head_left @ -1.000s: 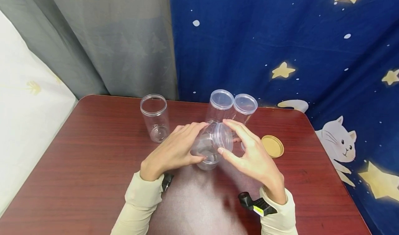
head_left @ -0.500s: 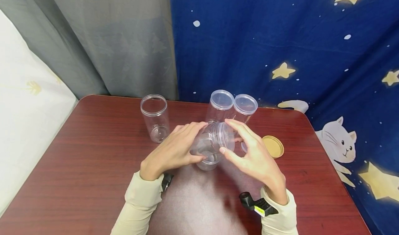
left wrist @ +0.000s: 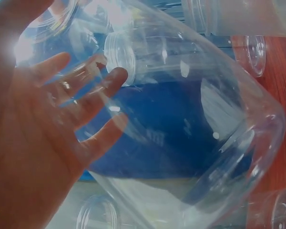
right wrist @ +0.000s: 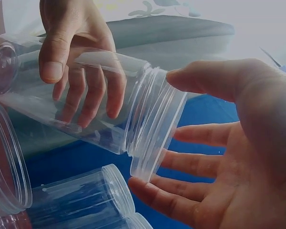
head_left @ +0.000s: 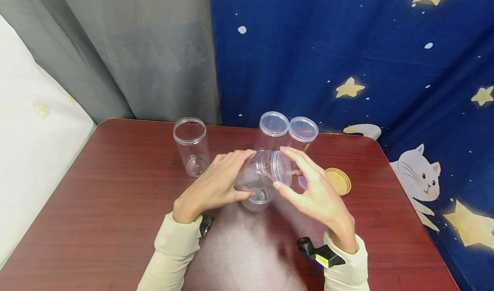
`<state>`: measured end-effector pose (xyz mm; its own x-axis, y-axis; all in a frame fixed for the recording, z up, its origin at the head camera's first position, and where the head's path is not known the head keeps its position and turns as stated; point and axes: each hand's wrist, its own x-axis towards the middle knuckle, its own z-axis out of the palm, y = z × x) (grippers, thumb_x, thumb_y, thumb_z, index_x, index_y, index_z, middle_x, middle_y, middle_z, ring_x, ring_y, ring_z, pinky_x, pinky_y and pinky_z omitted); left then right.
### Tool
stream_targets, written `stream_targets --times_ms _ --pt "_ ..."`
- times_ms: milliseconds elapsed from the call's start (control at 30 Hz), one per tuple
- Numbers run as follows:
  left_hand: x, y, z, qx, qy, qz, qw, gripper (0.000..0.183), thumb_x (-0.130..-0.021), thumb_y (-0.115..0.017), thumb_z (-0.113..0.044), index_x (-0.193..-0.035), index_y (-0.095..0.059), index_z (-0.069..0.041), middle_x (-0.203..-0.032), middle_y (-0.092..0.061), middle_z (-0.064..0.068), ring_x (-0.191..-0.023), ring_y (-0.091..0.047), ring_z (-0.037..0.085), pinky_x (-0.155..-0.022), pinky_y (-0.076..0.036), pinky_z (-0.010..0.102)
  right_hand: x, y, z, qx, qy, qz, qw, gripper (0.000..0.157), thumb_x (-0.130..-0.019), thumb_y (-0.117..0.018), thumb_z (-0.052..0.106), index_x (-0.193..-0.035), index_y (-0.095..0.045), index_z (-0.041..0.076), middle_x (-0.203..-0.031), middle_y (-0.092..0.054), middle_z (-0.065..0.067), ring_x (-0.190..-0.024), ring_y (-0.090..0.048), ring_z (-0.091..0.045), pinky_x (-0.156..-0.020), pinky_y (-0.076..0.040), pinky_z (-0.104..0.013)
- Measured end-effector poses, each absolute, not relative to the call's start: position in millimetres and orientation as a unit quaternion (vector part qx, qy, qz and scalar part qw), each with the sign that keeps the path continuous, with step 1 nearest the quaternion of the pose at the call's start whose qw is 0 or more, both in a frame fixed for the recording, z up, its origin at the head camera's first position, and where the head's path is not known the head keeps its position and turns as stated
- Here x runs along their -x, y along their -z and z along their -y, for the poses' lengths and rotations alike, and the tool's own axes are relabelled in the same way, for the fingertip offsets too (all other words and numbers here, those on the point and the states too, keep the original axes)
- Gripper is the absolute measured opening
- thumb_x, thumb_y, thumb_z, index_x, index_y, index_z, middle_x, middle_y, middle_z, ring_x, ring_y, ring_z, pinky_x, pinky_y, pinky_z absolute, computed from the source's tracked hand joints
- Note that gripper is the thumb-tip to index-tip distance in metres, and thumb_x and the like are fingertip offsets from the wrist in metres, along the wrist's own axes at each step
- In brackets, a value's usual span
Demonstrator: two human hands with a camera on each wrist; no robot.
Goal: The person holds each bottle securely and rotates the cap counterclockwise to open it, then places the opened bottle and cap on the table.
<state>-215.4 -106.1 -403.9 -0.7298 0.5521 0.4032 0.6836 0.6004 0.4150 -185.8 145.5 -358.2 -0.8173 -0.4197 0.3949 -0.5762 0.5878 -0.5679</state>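
My left hand (head_left: 214, 186) grips a clear plastic jar (head_left: 251, 173) round its body. The jar lies tilted in the air, mouth to the right. With thumb and fingertips, my right hand (head_left: 318, 190) holds a clear screw lid (head_left: 281, 169) by its edge, right at the mouth. In the right wrist view the lid (right wrist: 157, 129) sits at a slant to the threaded neck of the jar (right wrist: 128, 71). Through the wall of the jar (left wrist: 181, 129), the left wrist view shows fingers of my left hand (left wrist: 43, 138) along its far side.
Beneath the held jar stands another clear jar (head_left: 256, 205). Two lidded jars, one at the back (head_left: 274, 126) and one beside it (head_left: 303, 130), stand close together. A lidless jar (head_left: 191, 147) is at the left. A gold lid (head_left: 338, 181) lies at the right on the table (head_left: 115, 196).
My right hand has shifted slightly rightward with the lid, and a gap shows between lid and jar neck in the head view. My left hand and the jar have stayed nearly still.
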Motion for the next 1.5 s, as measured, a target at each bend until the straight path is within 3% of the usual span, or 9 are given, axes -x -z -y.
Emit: stream_targets --times_ms 567,1233,1500 --pt "219.4 409.5 107.0 0.326 0.327 0.879 0.120 0.088 -0.073 -0.085 -0.043 -0.144 -0.043 -0.013 -0.136 -0.052 0.002 -0.127 -0.049 0.014 -0.100 -0.041 0.046 187.2 360.1 -148.3 -0.269 -0.360 0.888 0.094 0.073 -0.082 -0.079 0.017 -0.147 -0.046 0.019 -0.143 -0.052 0.001 -0.097 -0.069 -0.015 -0.087 -0.056 -0.033" --pt "226.4 420.2 109.6 0.280 0.345 0.886 0.129 0.091 -0.072 -0.086 -0.047 -0.147 -0.040 -0.022 -0.126 -0.044 0.007 -0.119 -0.044 0.021 -0.101 -0.036 0.045 194.0 362.3 -154.2 -0.245 -0.365 0.895 0.071 0.070 -0.085 -0.077 0.019 -0.147 -0.045 0.019 -0.141 -0.052 0.002 -0.101 -0.067 -0.015 -0.089 -0.055 -0.032" --pt "229.3 424.3 110.6 0.269 0.337 0.890 0.149 0.096 -0.069 -0.089 -0.041 -0.147 -0.039 -0.019 -0.123 -0.045 0.010 -0.116 -0.043 0.023 -0.098 -0.036 0.046 197.3 365.1 -156.9 -0.233 -0.361 0.901 0.062 0.070 -0.085 -0.077 0.022 -0.147 -0.044 0.023 -0.140 -0.052 0.002 -0.105 -0.065 -0.016 -0.090 -0.055 -0.034"
